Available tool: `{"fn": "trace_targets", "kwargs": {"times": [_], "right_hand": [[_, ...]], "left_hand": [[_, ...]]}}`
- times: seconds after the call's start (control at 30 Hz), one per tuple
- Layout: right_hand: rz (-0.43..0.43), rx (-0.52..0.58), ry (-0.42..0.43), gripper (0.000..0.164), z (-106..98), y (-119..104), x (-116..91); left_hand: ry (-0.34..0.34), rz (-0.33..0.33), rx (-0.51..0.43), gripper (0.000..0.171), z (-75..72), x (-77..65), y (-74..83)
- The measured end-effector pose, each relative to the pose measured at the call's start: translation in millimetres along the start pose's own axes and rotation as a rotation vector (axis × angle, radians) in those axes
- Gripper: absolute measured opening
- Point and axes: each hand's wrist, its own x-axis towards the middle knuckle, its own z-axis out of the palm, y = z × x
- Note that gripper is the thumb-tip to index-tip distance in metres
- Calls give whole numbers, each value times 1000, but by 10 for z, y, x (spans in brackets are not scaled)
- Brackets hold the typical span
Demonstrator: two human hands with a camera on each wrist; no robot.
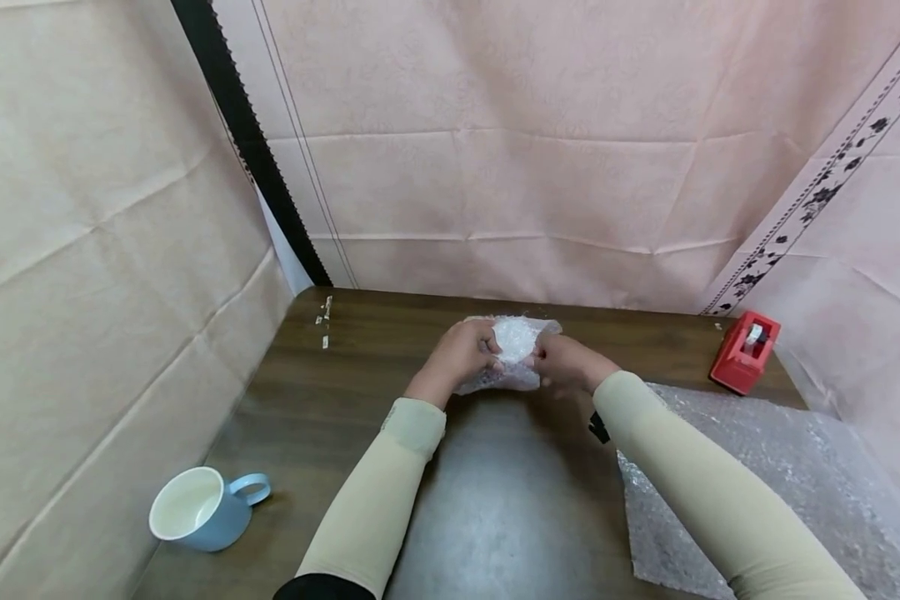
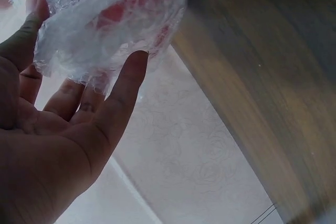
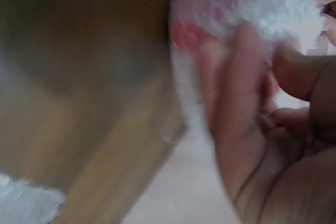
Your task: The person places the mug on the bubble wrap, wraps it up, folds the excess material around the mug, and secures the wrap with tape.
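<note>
A bundle in clear bubble wrap point(image 1: 516, 340) is between both hands near the back of the table. Something reddish shows through its layers point(image 2: 113, 14); its kind is hidden by the wrap. My left hand point(image 1: 461, 354) holds the bundle's left side, thumb point(image 2: 37, 6) on one face and fingers on the other. At the opposite side, my right hand point(image 1: 572, 363) pinches the wrap between thumb and curled fingers. Motion blurs that right hand point(image 3: 247, 114) in its wrist view.
A blue mug point(image 1: 213, 512) with a white inside stands at the front left. On the right lies a flat sheet of bubble wrap point(image 1: 765, 475), partly under the right forearm. A red tape dispenser point(image 1: 745, 353) sits behind it. Small tape bits point(image 1: 326, 340) stick to the table's back left.
</note>
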Motion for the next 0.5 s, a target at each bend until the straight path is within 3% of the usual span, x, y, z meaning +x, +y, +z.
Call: {"fn": "trace_targets", "kwargs": {"times": [0.1, 0.23, 0.33, 0.43, 0.5], "right_hand": [[-11, 38, -8, 19, 60, 76, 13], [-49, 6, 26, 14, 58, 165, 20], [-39, 17, -4, 10, 18, 254, -9], [-12, 56, -26, 30, -66, 404, -76], [15, 67, 4, 44, -202, 546, -145]], "left_hand": [[0, -3, 29, 13, 20, 0, -16], [-12, 2, 31, 13, 74, 25, -3], [-35, -9, 16, 13, 134, 33, 13], [-44, -32, 21, 12, 193, 19, 16], [-31, -39, 27, 12, 215, 6, 14]]}}
